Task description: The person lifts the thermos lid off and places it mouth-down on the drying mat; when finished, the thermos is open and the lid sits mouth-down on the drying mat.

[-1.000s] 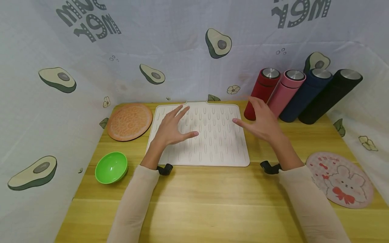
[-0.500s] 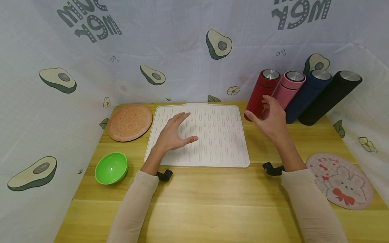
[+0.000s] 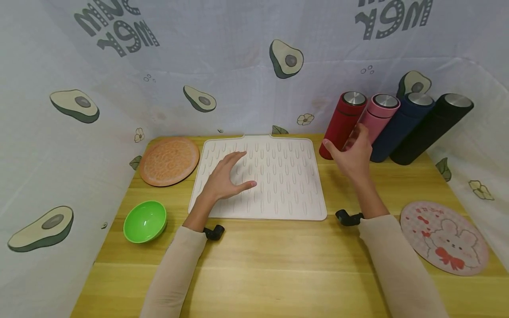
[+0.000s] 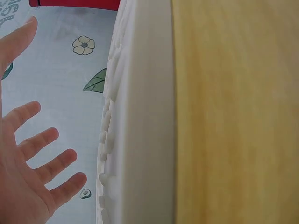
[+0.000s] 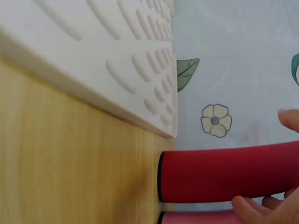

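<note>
A red thermos (image 3: 345,126) with a silver lid stands at the back right, beside a pink thermos (image 3: 379,115). My right hand (image 3: 355,157) is at the red thermos, its fingers reaching into the space between the two bottles. In the right wrist view, the thumb (image 5: 290,119) is apart from the red thermos, while fingertips (image 5: 245,207) lie along its other side. My left hand (image 3: 222,179) hovers over the white ribbed mat (image 3: 286,176), fingers spread and holding nothing.
A blue thermos (image 3: 401,126) and a black thermos (image 3: 431,128) stand right of the pink one. A round orange-brown mat (image 3: 169,161) and a green bowl (image 3: 145,221) are at the left. A pink rabbit mat (image 3: 445,238) lies at the right.
My right hand has moved right from in front of the red thermos, and its fingers have gone between the red and pink bottles. My left hand has drifted slightly toward me.
</note>
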Demonstrator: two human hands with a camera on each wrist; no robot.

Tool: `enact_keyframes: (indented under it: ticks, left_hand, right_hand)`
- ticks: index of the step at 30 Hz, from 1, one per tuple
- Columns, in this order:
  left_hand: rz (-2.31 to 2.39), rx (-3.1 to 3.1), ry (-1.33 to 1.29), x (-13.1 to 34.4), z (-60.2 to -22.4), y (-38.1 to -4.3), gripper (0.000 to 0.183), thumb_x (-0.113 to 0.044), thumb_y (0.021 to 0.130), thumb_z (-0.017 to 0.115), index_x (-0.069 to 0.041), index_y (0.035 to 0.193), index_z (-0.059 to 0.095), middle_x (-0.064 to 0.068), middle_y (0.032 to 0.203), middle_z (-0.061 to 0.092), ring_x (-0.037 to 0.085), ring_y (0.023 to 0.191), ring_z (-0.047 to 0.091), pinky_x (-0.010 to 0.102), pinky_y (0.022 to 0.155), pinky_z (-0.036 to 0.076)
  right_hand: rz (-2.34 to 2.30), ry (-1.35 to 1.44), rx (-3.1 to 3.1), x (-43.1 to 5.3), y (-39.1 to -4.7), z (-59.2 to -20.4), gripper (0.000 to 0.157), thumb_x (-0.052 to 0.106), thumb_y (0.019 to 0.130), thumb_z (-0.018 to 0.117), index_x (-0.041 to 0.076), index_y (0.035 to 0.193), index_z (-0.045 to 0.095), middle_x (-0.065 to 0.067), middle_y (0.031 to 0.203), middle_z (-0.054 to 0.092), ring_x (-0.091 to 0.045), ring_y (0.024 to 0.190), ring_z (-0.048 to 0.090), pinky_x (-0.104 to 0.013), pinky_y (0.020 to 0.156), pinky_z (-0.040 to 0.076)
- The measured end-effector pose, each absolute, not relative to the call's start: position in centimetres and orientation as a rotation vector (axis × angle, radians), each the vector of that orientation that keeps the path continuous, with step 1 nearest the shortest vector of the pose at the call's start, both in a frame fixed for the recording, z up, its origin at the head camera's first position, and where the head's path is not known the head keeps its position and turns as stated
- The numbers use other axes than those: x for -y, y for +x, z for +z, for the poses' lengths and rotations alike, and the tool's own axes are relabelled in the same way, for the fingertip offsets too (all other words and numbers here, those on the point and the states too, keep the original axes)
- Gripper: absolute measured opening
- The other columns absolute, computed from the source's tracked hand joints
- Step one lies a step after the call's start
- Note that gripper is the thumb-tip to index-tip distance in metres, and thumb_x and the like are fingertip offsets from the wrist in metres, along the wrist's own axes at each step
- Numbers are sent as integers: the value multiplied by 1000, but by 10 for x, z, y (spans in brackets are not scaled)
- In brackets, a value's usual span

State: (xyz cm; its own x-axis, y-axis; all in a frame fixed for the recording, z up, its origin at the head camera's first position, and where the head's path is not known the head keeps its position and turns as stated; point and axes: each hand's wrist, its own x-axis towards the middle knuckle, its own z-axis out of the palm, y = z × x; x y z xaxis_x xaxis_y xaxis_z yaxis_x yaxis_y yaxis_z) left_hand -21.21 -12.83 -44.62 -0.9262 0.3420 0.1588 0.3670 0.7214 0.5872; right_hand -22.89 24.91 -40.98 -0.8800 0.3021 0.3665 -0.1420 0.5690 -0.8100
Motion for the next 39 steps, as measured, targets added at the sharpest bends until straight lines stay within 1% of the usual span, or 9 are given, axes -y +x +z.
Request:
enact_keyframes:
  ticks: [5,9,15,19,23,26,35,37,39]
  left_hand:
    - [-1026,2871,-617,129,-449,-214,99,-71,78,74,-32,161,36,9,166,34,32,153,33,65,117,37]
    - [-1041,2873,-621,129,-452,-215,99,-72,78,73,-29,160,37,8,165,35,31,152,36,64,117,37]
    - [-1075,2885,-632,127,-457,-216,95,-69,79,75,-34,159,37,1,164,39,28,142,49,57,114,44]
    - [-1073,2881,-646,125,-458,-216,94,-65,80,77,-34,159,38,0,162,41,27,138,52,54,113,46]
    - [-1073,2871,-666,122,-456,-216,93,-65,80,77,-34,159,38,-1,162,40,26,139,51,52,113,46]
    - [-1079,2857,-686,120,-454,-215,94,-66,80,77,-33,159,38,-1,162,40,25,140,51,50,113,46]
    - [-1116,2788,-696,117,-437,-212,91,-64,82,77,-37,159,37,0,162,40,27,137,53,50,111,48]
    - [-1142,2758,-709,115,-432,-211,90,-62,82,77,-38,159,37,-1,162,41,28,136,55,48,111,49]
    - [-1164,2730,-726,114,-425,-210,89,-62,82,77,-38,158,38,-2,161,42,27,135,54,45,112,48]
  right_hand:
    - [1229,-224,2323,-244,-234,-409,81,38,91,76,13,155,33,-12,150,48,-30,125,51,-48,106,50]
    - [1189,-278,2339,-242,-236,-408,76,40,93,73,9,153,37,-16,140,46,-29,120,45,-39,95,44]
    - [1200,-256,2314,-244,-239,-410,68,40,94,73,9,146,42,-15,135,50,-22,111,45,-32,89,41]
    - [1280,-241,2303,-245,-238,-411,67,42,94,73,16,146,39,-8,143,54,-17,114,48,-33,97,47]
    - [1368,-203,2270,-244,-233,-414,67,39,94,75,20,147,39,-5,149,53,-20,126,53,-41,109,49]
    - [1381,-166,2245,-242,-228,-415,66,37,93,77,21,145,40,-4,149,53,-23,132,55,-45,113,49]
    - [1397,-12,2201,-227,-209,-407,65,30,91,79,19,145,46,-6,144,58,-28,127,61,-46,111,51]
    - [1422,37,2189,-223,-204,-403,63,27,92,78,20,147,47,-6,143,58,-25,125,62,-44,109,52]
    - [1450,92,2181,-219,-200,-399,62,24,94,75,20,148,46,-6,142,59,-19,122,61,-35,105,54]
